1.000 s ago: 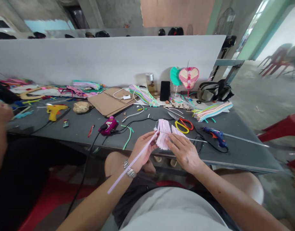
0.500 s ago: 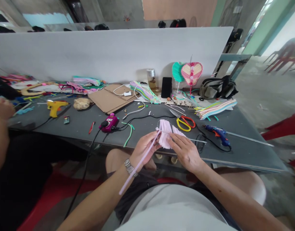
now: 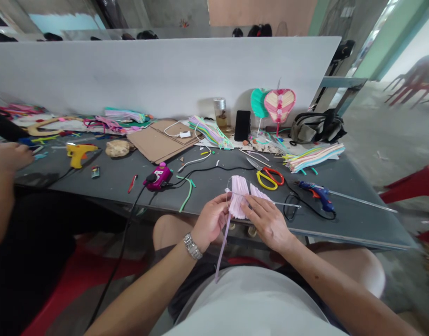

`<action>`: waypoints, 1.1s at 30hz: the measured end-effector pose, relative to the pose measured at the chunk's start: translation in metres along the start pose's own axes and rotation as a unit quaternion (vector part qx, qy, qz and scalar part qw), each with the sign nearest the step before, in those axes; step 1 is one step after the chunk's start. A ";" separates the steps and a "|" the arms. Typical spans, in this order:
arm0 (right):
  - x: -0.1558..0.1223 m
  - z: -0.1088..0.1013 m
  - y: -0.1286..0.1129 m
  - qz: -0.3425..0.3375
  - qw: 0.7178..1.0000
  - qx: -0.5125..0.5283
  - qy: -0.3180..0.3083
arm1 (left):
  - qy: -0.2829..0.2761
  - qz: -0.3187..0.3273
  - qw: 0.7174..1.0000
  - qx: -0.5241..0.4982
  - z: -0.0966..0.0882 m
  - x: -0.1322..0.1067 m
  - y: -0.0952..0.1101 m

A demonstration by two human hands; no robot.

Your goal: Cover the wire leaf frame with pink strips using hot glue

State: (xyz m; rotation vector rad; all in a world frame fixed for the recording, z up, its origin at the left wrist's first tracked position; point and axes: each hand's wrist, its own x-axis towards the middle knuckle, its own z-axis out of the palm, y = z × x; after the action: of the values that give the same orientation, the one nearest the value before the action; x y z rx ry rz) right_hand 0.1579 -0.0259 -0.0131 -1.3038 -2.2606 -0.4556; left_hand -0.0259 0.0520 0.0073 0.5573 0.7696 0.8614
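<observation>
A pale pink fan-shaped piece of folded straws [image 3: 242, 196] lies at the near edge of the grey table [image 3: 347, 219]. My left hand [image 3: 211, 220], a metal watch on its wrist, pinches a long pink straw [image 3: 223, 245] that hangs down from the piece toward my lap. My right hand [image 3: 267, 221] rests on the piece's right side, fingers pressed on it and holding it down.
Yellow-and-red scissors [image 3: 268, 178], a blue glue gun [image 3: 317, 192], a purple glue gun [image 3: 159, 177] with black cable, a yellow glue gun [image 3: 79, 152], coloured straw bundles [image 3: 312, 158], cardboard [image 3: 161, 142], a phone [image 3: 242, 125] and heart fans [image 3: 279, 105] lie about. Another person's hand [image 3: 7, 156] is at left.
The long pink straw has swung from slanting down-left across my left wrist to hanging almost straight down. My left hand has turned inward; the right hand stays on the piece.
</observation>
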 end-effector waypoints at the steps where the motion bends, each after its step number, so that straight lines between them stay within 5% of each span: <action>1: -0.001 0.001 -0.001 0.000 1.000 0.002 -0.004 | 0.001 0.006 1.000 0.007 -0.001 0.001 0.000; 13: -0.008 0.010 -0.006 0.010 0.999 -0.011 -0.030 | -0.023 0.067 0.994 0.089 -0.002 0.006 0.006; 20: -0.016 -0.004 -0.002 0.044 0.999 -0.001 -0.006 | 0.039 0.048 0.996 0.064 -0.009 0.018 -0.002; 26: -0.068 -0.042 0.045 0.249 0.960 -0.042 0.124 | 0.061 0.060 0.996 0.029 -0.018 0.021 0.008; 30: -0.107 -0.050 0.079 0.462 0.878 -0.085 0.097 | 0.073 0.062 0.995 0.007 -0.022 0.024 0.010; 33: -0.118 -0.050 0.094 0.539 0.835 -0.083 0.067 | 0.081 0.055 0.995 -0.005 -0.024 0.027 0.008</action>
State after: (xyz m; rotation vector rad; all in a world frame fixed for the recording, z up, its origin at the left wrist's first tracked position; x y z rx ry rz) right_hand 0.3020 -0.0890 -0.0341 -2.2573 -1.0665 -0.2873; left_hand -0.0373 0.0821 -0.0114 0.5290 0.8873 1.0204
